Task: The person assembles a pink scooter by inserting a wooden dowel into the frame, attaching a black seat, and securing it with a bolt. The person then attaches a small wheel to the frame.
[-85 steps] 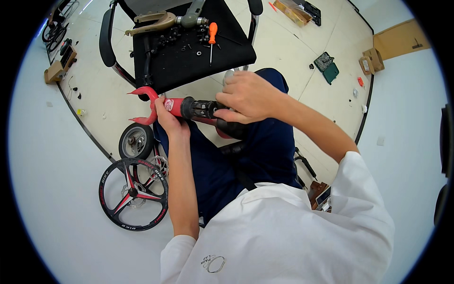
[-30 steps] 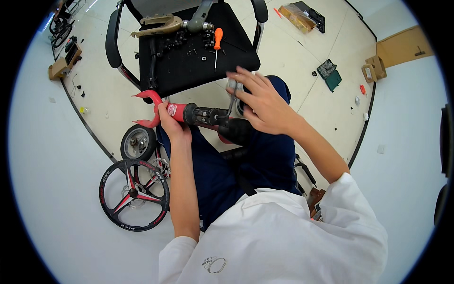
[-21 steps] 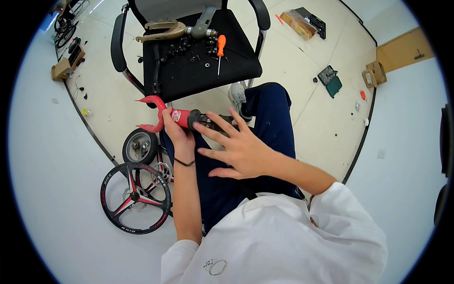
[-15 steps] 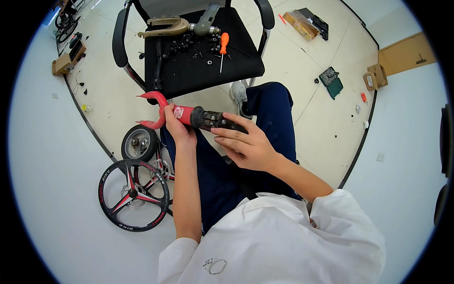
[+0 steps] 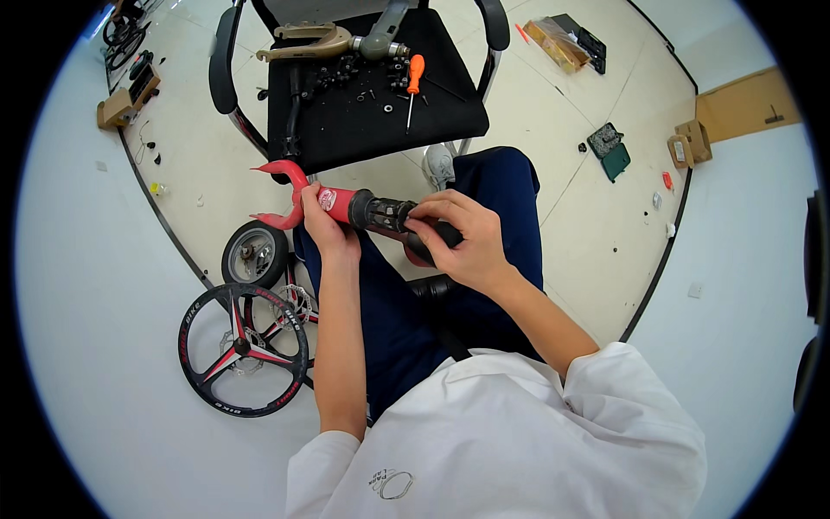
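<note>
My left hand (image 5: 323,227) is wrapped round a red bike fork (image 5: 339,204), whose two curved prongs point left. A black slotted tube (image 5: 380,213) extends from the fork's right end, over my lap. At that tube's far end my right hand (image 5: 467,238) has its thumb and forefinger pinched together against the side. Whatever is between those fingertips is too small or too hidden to make out. Part of the tube's dark end passes beneath the right hand.
A black chair (image 5: 372,112) ahead carries a tan fork (image 5: 311,45), an orange screwdriver (image 5: 416,73) and small dark parts. Two wheels, one a three-spoke wheel (image 5: 241,348), are at the left. An open green case (image 5: 610,151) and cardboard boxes (image 5: 692,143) are at the right.
My right hand has gone from lying along the black tube with fingers extended to a pinch at its side. My left hand keeps its hold on the red bike fork.
</note>
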The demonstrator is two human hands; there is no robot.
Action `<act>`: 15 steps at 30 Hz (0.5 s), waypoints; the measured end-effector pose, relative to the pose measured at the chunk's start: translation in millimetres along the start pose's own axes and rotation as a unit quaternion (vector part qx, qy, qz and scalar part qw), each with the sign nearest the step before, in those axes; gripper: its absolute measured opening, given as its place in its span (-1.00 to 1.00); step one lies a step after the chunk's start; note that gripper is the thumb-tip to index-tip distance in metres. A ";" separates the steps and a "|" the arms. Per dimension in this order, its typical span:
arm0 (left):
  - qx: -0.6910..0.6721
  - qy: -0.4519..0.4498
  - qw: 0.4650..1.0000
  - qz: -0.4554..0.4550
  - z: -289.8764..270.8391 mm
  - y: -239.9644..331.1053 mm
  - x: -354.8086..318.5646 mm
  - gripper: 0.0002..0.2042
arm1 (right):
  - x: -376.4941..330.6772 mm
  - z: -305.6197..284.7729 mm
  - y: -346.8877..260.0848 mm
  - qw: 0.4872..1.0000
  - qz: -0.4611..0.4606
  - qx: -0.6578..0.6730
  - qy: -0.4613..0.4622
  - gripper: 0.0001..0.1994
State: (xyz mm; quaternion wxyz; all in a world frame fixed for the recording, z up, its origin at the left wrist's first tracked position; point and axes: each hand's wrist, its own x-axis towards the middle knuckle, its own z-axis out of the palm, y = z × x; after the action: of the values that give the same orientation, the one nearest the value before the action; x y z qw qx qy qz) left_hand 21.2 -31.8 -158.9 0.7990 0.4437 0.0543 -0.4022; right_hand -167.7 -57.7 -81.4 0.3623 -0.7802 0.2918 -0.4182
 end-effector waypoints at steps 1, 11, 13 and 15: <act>0.000 0.001 1.000 0.002 -0.2 -0.1 0.2 -0.84 | 0.9 -1.0 0.4 1.000 -0.016 -0.008 -0.007 -0.86; -0.007 -0.003 1.000 -0.005 -3.0 -3.4 3.7 -0.84 | 17.6 -23.0 2.0 0.995 -0.033 0.007 -0.091 -0.82; -0.013 -0.006 1.000 -0.007 -2.3 -2.4 0.1 -0.84 | 12.9 -18.2 -0.4 0.992 0.046 -0.013 -0.113 -0.83; -0.008 -0.006 1.000 0.003 -1.7 1.0 -0.6 -0.85 | 12.6 -5.4 5.7 0.990 -0.036 -0.083 -0.104 -0.84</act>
State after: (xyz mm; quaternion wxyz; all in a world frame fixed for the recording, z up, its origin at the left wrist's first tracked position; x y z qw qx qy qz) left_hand 22.0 -29.9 -158.9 0.8038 0.4352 0.0516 -0.4023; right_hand -167.2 -72.2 -78.4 0.3093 -0.8571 0.2574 -0.3218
